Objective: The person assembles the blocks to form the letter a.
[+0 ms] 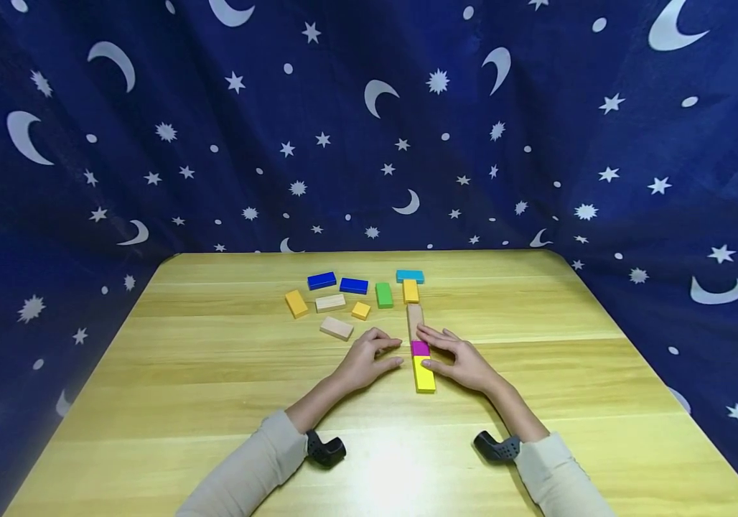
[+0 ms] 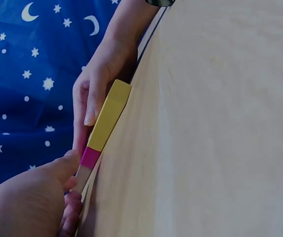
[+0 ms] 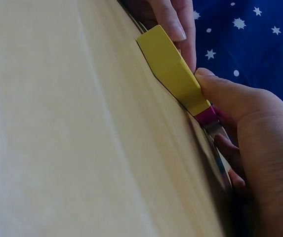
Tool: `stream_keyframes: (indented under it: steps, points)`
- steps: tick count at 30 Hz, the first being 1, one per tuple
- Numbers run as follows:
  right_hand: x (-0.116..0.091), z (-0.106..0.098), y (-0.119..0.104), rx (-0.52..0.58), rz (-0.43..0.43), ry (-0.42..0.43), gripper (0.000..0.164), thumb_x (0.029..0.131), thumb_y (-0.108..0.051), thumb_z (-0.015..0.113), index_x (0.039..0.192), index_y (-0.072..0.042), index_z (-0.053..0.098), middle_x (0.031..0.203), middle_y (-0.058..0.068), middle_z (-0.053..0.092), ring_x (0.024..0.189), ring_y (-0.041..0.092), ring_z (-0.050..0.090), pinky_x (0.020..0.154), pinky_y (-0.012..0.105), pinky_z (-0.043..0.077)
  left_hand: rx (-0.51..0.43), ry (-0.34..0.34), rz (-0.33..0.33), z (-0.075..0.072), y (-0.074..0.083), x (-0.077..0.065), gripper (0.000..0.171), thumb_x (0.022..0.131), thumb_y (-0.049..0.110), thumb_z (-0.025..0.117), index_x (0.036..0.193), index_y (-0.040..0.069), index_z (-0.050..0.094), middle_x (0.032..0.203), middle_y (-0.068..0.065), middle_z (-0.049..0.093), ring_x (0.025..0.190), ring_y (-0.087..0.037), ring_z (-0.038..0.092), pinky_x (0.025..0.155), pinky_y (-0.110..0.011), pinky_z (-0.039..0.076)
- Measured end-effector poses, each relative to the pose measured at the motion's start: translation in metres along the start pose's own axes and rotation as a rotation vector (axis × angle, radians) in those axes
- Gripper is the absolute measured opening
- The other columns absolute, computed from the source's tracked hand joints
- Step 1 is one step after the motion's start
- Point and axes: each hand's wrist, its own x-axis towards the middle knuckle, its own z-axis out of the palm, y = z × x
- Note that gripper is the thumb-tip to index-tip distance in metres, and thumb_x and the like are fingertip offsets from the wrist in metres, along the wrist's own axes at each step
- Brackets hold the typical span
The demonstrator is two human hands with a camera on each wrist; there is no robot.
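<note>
A line of blocks runs away from me: a yellow block [image 1: 424, 375] at the near end, a small magenta block [image 1: 420, 348], then pale wood [image 1: 415, 317]. My right hand [image 1: 462, 361] lies along the right side of this line. Its thumb touches the yellow block, and its extended fingers reach over the pale wood by the magenta block. On the other side, my left hand [image 1: 365, 360] hovers a little apart from the line, fingers loosely bent and nothing between them. In the right wrist view the right thumb [image 3: 225, 91] meets the yellow block's edge.
Beyond the pale wood lie an orange block [image 1: 410, 291] and a light blue block [image 1: 410, 276]. Left of them sit a green block [image 1: 384, 295], dark blue blocks [image 1: 354, 286], orange blocks [image 1: 296, 304] and pale blocks [image 1: 337, 328]. A starry curtain [image 1: 343, 143] surrounds the wooden table [image 1: 214, 373].
</note>
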Motion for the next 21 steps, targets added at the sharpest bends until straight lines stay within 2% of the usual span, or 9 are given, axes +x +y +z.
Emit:
stream_keyframes:
  steps: [5, 10, 12, 15, 18, 21]
  points:
    - [-0.001, 0.001, 0.001, -0.005, -0.006, -0.001, 0.056, 0.087, -0.029, 0.064, 0.136, -0.008, 0.046, 0.143, 0.007, 0.038, 0.130, 0.031, 0.034, 0.109, 0.046, 0.015, -0.041, 0.064, 0.081, -0.010, -0.004, -0.009, 0.032, 0.085, 0.024, 0.068, 0.114, 0.010, 0.066, 0.103, 0.001, 0.055, 0.083, -0.009, 0.053, 0.069, -0.020, 0.046]
    - [-0.003, 0.000, 0.001, 0.012, -0.015, 0.011, 0.056, 0.086, -0.027, 0.066, 0.136, -0.009, 0.047, 0.142, 0.004, 0.040, 0.129, 0.030, 0.035, 0.109, 0.044, 0.017, -0.037, 0.158, 0.172, -0.031, -0.010, -0.015, 0.029, 0.083, 0.018, 0.070, 0.112, 0.012, 0.067, 0.107, -0.001, 0.054, 0.086, -0.017, 0.055, 0.068, -0.025, 0.049]
    - [-0.004, -0.001, 0.001, 0.012, -0.017, 0.016, 0.057, 0.085, -0.027, 0.067, 0.136, -0.009, 0.048, 0.142, 0.004, 0.040, 0.129, 0.031, 0.036, 0.109, 0.044, 0.017, -0.009, 0.190, 0.169, -0.042, -0.015, -0.016, 0.029, 0.083, 0.016, 0.070, 0.111, 0.012, 0.067, 0.109, -0.002, 0.055, 0.088, -0.018, 0.056, 0.071, -0.028, 0.049]
    - [-0.007, -0.001, -0.002, 0.018, -0.017, 0.017, 0.057, 0.085, -0.028, 0.067, 0.135, -0.009, 0.048, 0.141, 0.003, 0.041, 0.128, 0.033, 0.036, 0.109, 0.044, 0.017, 0.066, 0.218, 0.136, -0.058, -0.025, -0.017, 0.031, 0.083, 0.016, 0.070, 0.113, 0.011, 0.066, 0.114, -0.005, 0.055, 0.099, -0.020, 0.054, 0.083, -0.037, 0.046]
    - [-0.009, 0.000, -0.004, 0.016, -0.014, 0.013, 0.057, 0.085, -0.029, 0.067, 0.135, -0.009, 0.048, 0.141, 0.003, 0.041, 0.128, 0.034, 0.036, 0.109, 0.042, 0.018, 0.143, 0.195, 0.084, -0.072, -0.038, -0.018, 0.038, 0.082, 0.017, 0.071, 0.118, 0.009, 0.063, 0.121, -0.009, 0.053, 0.110, -0.022, 0.050, 0.092, -0.047, 0.040]
    - [-0.010, 0.000, -0.005, 0.018, -0.009, 0.009, 0.057, 0.085, -0.028, 0.067, 0.135, -0.008, 0.049, 0.141, 0.002, 0.041, 0.128, 0.034, 0.036, 0.109, 0.039, 0.018, 0.186, 0.133, 0.040, -0.083, -0.050, -0.020, 0.045, 0.081, 0.015, 0.072, 0.123, 0.007, 0.059, 0.127, -0.011, 0.050, 0.118, -0.027, 0.045, 0.094, -0.051, 0.037]
